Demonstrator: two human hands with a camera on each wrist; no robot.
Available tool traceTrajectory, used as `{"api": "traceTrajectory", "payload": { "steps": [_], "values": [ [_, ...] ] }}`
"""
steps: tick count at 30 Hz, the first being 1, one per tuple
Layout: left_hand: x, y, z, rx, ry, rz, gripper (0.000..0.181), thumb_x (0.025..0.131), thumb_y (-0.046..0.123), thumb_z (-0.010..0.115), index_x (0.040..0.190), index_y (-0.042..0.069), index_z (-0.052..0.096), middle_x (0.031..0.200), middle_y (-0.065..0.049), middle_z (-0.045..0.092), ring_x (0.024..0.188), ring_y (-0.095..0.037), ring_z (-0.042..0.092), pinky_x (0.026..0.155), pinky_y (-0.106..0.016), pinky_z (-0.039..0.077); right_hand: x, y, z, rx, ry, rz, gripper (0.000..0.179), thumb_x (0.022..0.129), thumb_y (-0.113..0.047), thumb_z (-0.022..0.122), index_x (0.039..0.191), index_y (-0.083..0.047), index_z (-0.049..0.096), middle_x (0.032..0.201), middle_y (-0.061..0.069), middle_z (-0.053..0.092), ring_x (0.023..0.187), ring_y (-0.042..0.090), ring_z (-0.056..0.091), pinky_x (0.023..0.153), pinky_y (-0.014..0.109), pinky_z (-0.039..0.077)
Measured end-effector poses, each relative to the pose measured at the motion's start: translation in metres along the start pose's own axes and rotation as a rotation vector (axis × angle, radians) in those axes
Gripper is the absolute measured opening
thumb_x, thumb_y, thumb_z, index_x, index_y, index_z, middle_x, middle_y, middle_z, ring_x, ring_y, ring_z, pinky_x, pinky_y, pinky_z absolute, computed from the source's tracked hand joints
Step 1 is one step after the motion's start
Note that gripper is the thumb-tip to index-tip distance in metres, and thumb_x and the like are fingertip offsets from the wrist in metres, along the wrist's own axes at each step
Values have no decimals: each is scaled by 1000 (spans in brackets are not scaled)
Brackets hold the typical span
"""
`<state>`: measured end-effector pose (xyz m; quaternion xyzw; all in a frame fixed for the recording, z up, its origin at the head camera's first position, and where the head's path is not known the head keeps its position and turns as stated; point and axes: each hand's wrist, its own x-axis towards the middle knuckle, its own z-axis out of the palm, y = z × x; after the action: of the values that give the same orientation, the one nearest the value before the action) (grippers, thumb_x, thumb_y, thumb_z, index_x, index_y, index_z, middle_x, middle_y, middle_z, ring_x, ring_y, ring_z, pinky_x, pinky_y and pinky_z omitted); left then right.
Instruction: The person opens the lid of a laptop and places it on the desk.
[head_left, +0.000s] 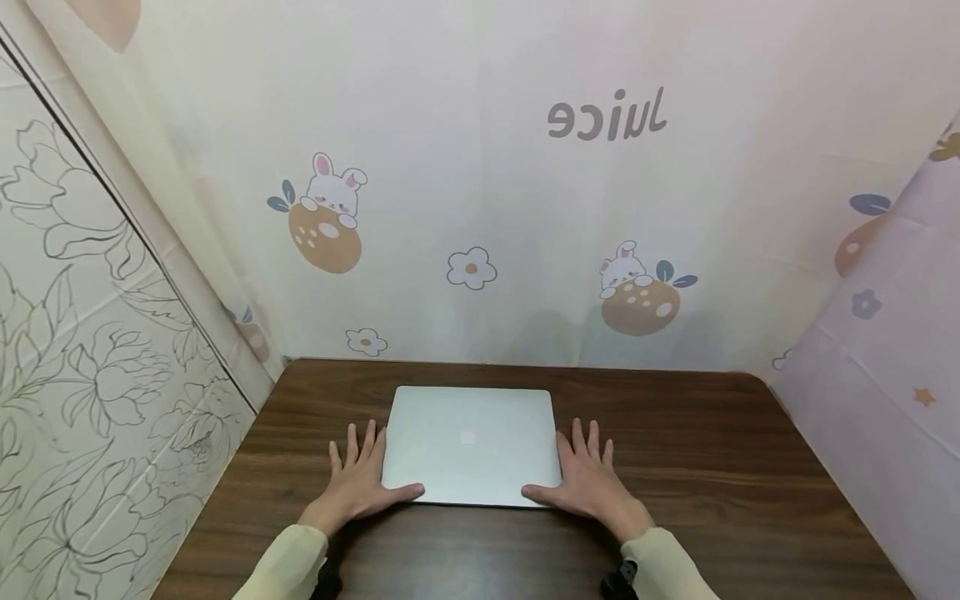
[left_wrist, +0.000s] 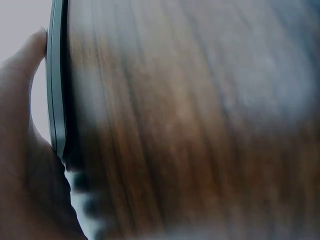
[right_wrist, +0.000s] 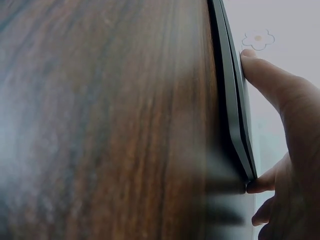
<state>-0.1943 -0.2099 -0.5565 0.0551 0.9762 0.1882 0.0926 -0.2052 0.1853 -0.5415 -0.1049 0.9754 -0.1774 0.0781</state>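
Note:
A closed silver laptop [head_left: 471, 446] lies on the brown wooden table, its lid facing up. My left hand [head_left: 358, 482] is at its near left corner, fingers spread straight along the left side and the thumb on the lid. Mirroring it, my right hand [head_left: 588, 479] touches the near right corner, thumb on the lid and fingers straight and spread. In the left wrist view the thumb rests against the laptop's edge [left_wrist: 56, 85]. The right wrist view shows the thumb on the lid near the laptop's thin front edge [right_wrist: 234, 95], with a fingertip at its corner.
The wooden table [head_left: 690, 450] extends to both sides of the laptop. Behind it hangs a pale printed curtain [head_left: 480, 175] with rabbits and flowers. A panel with line-drawn flowers [head_left: 97, 375] stands at the left, and more printed cloth [head_left: 885, 400] closes the right side.

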Motion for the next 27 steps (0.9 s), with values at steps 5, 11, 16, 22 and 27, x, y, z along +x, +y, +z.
{"api": "traceTrajectory", "payload": {
  "steps": [5,11,16,22,27],
  "values": [
    [-2,2,3,-33,18,11,132,76,87,62,165,2,14,173,-21,-1,156,-49,-15,115,-74,-18,-4,1,-2,11,-6,9,129,72,-88,65,157,4,35,166,37,12,153,59,-5,115,80,3],
    [-1,4,6,-48,55,32,133,75,88,62,165,2,16,173,-20,0,156,-49,-14,115,-73,-19,-6,2,-4,11,3,11,127,73,-86,66,157,4,35,165,37,12,153,59,-4,114,81,3],
    [-1,7,8,-62,55,40,133,75,88,62,164,1,15,173,-21,-1,156,-49,-16,115,-73,-20,-7,5,-5,10,-1,17,128,72,-87,66,157,5,36,165,37,11,153,59,-4,114,81,3],
    [-2,12,6,-39,44,33,131,76,87,62,164,0,18,173,-21,0,156,-49,-15,115,-73,-19,-9,9,-6,9,2,20,128,72,-87,66,156,5,37,166,37,11,153,59,-3,113,82,3],
    [-1,16,4,6,8,9,132,75,89,59,165,3,14,173,-18,-4,156,-47,-16,116,-74,-16,-11,11,-7,15,-3,24,128,72,-87,66,157,4,36,166,37,10,153,59,-4,114,81,3]
  ]
}}
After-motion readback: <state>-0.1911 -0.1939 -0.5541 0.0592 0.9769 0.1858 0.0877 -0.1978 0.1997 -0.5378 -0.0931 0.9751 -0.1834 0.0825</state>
